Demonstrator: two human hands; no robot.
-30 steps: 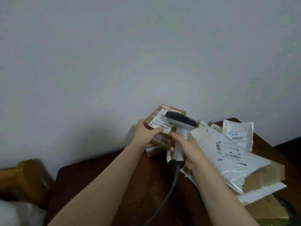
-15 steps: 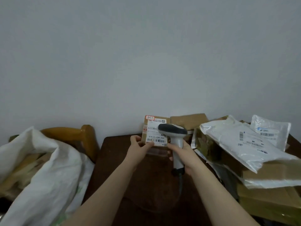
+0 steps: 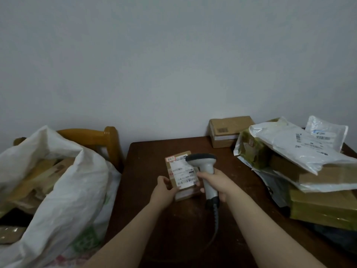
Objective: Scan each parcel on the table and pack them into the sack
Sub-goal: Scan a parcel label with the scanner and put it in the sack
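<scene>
My left hand (image 3: pixel 164 191) grips the lower left corner of a small brown cardboard parcel (image 3: pixel 180 175) with a white barcode label, held just above the dark wooden table (image 3: pixel 154 219). My right hand (image 3: pixel 216 183) holds a grey handheld scanner (image 3: pixel 204 169) by its handle, with the scanner head over the parcel's upper right corner. A cable runs from the scanner down across the table. The white sack (image 3: pixel 63 190) stands open at the left with several cardboard parcels inside.
A brown box (image 3: pixel 229 130) sits at the table's back edge against the wall. A pile of white mailer bags (image 3: pixel 301 144) and cardboard boxes (image 3: pixel 324 206) fills the right side. A wooden chair back (image 3: pixel 96 136) rises behind the sack.
The view has swung left and down, bringing the sack fully into sight. Both hands have lowered the parcel and scanner from the pile toward the middle of the table.
</scene>
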